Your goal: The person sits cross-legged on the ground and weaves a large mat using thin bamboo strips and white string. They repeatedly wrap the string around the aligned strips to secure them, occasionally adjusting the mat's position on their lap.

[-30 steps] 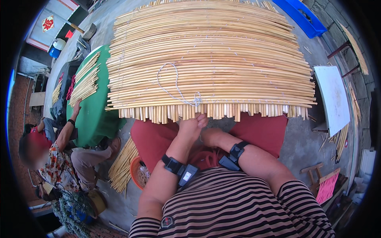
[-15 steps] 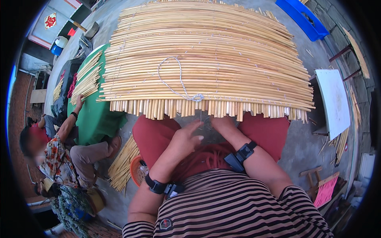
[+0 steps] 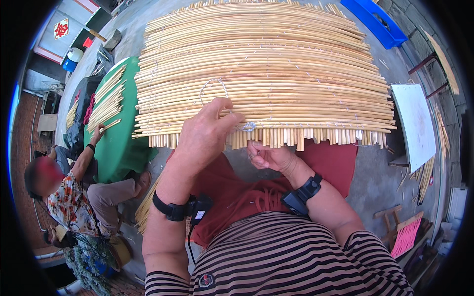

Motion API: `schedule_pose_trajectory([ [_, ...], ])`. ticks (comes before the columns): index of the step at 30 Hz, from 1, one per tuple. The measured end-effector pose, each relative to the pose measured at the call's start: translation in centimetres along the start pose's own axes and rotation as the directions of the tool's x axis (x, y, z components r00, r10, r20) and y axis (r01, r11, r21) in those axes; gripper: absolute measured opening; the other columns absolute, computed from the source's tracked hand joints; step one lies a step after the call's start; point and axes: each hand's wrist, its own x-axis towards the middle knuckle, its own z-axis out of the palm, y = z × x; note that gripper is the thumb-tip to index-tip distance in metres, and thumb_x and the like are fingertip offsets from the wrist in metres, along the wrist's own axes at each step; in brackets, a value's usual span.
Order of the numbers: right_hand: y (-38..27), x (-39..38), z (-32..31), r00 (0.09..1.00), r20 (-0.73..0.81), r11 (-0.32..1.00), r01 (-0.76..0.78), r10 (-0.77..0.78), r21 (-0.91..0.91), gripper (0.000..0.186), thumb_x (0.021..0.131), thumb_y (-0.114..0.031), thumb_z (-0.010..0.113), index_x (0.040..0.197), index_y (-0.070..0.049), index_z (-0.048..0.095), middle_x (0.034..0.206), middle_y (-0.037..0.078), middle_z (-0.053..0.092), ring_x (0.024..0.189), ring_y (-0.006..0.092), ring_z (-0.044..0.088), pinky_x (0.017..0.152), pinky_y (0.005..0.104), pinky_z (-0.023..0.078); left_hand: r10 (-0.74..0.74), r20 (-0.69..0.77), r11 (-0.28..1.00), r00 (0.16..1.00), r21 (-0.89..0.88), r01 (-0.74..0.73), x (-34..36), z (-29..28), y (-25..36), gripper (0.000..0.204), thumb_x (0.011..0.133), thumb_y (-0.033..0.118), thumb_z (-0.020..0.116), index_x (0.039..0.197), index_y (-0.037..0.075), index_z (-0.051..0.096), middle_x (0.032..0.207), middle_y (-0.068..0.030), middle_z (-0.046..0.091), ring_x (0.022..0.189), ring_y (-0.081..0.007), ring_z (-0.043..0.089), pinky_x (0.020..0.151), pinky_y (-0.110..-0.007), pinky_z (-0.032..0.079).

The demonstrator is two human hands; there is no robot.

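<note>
A mat of pale, thin sticks [image 3: 276, 93] bound in rows with light thread spreads out in front of me. On its near part lies a white cord [image 3: 213, 81] in a loop, bunched into a knot [image 3: 248, 127] near the front edge. My left hand [image 3: 205, 130] reaches over that edge beside the cord, thumb and forefinger apart; its other fingers are partly hidden. Just under the edge, my right hand [image 3: 272, 159] is closed with curled fingers, and whatever it pinches is too small to make out. Short stick ends [image 3: 316, 135] jut out below the mat.
To the left, another person [image 3: 74, 182] sits with a hand on sticks on a green-covered table [image 3: 126, 108]. A white board [image 3: 414, 126] stands at right, a blue tray [image 3: 375, 22] lies at the far right, and a bundle of sticks [image 3: 147, 209] is on the floor.
My left hand has risen from below the edge onto the mat by the cord loop. My right hand has turned, its curled fingers now showing. The cord's knot looks more bunched.
</note>
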Motion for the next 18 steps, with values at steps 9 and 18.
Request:
schedule_pose_trajectory([
  [9,1.2,0.0,-1.8,0.991,-0.008,0.98,0.134,-0.135,0.148,0.048,0.094,-0.055,0.045,0.089,-0.008,0.056,0.06,0.003,0.05,0.047,0.0106,0.043,0.047,0.024,0.034,-0.16,0.376,0.424,0.913,-0.809,0.407,-1.6,-2.2,-2.1,0.008,0.091,0.008,0.059,0.09,0.004,0.052,0.08,-0.0029,0.059,0.08,-0.0149,0.058,0.083,-0.032,0.046],
  [18,0.3,-0.1,-3.0,0.981,-0.062,0.98,0.186,-0.182,0.071,0.048,0.093,-0.055,0.05,0.1,-0.008,0.059,0.064,0.001,0.053,0.049,0.0087,0.043,0.05,0.0239,0.035,-0.353,0.3,0.781,0.886,-0.427,0.455,-3.4,-4.5,1.6,0.041,0.078,0.004,0.073,0.117,0.003,0.062,0.066,-0.0044,0.056,0.065,-0.0135,0.053,0.066,-0.029,0.045],
])
